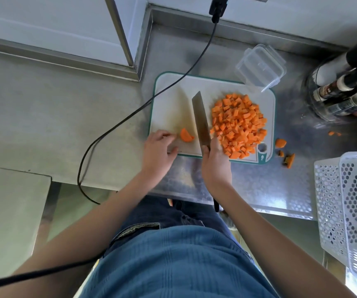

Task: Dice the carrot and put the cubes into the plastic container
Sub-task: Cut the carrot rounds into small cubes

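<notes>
One carrot piece is left uncut, a half-round chunk lying flat on the cutting board at the lower left of the board. It sits just to the right of the left hand, whose fingers are loosely curled with their tips resting on the board beside the piece, near it but apparently not yet touching. Its curved edge faces the lower right, toward the knife.

The right hand grips the knife handle with its fingers wrapped around it. The blade runs from lower centre up toward the top of the frame and stands between the last piece and the heap of carrot cubes, which fills the right half of the board. So the piece lies to the left of the blade, with the left hand the nearer of the two.

The plastic container stands with no lid and nothing in it at the board's upper right corner, beyond the cubes. A few carrot scraps lie on the worktop to the right of the board.

By the look of it, dicing is nearly finished and the transfer has not begun.
</notes>
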Tool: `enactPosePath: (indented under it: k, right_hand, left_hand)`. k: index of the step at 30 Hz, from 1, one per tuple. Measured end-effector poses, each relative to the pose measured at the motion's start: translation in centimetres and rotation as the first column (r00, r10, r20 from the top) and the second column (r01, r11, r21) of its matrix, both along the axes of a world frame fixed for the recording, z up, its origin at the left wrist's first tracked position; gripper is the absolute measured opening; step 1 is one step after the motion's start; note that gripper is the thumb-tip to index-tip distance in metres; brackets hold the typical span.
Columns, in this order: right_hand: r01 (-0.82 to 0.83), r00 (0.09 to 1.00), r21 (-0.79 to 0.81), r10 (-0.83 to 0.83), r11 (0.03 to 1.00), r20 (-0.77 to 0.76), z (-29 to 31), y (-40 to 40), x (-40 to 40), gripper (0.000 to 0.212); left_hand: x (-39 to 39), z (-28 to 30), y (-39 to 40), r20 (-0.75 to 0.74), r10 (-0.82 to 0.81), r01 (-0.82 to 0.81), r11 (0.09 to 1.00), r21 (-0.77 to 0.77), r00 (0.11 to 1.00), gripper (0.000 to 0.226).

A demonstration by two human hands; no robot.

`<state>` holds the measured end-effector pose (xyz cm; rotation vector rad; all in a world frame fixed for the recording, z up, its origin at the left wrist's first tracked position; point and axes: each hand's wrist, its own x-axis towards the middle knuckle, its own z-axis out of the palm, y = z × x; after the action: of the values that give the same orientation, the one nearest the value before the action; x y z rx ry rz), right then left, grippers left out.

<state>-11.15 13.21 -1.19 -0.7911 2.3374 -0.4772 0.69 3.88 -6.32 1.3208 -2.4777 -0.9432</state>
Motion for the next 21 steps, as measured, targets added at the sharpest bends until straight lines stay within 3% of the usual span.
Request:
enactPosePath:
  k: [5, 10, 14, 21]
  right_hand:
    - [-0.056, 0.998, 0.122, 0.058, 0.991, -0.015, 0.3, 0.3, 1.4, 0.011]
    - [-0.019, 0.999, 0.092, 0.016, 0.996, 0.035, 0.2, 0.5, 2.6, 0.011]
    - [-0.04, 0.998, 0.113, 0.035, 0.993, 0.046, 0.1, 0.4, 3.4, 0.001]
    - [-0.03, 0.999, 0.078, 0.027, 0.997, 0.043, 0.8, 0.5, 2.8, 0.014]
  left_hand:
    - [-2.3, 0.5, 3.8, 0.103, 0.022, -0.025, 0.999, 0.028, 0.994, 0.052]
    - [-3.7, 0.4, 4.3, 0.087, 0.055, -0.062, 0.995, 0.083, 0.995, 0.075]
    - [-2.7, -0.4, 3.2, -0.035, 0.099, -0.095, 0.991, 0.099, 0.994, 0.058]
    - [-1.4, -0.9, 1.3, -0.103, 0.136, -0.126, 0.987, 0.102, 0.985, 0.046]
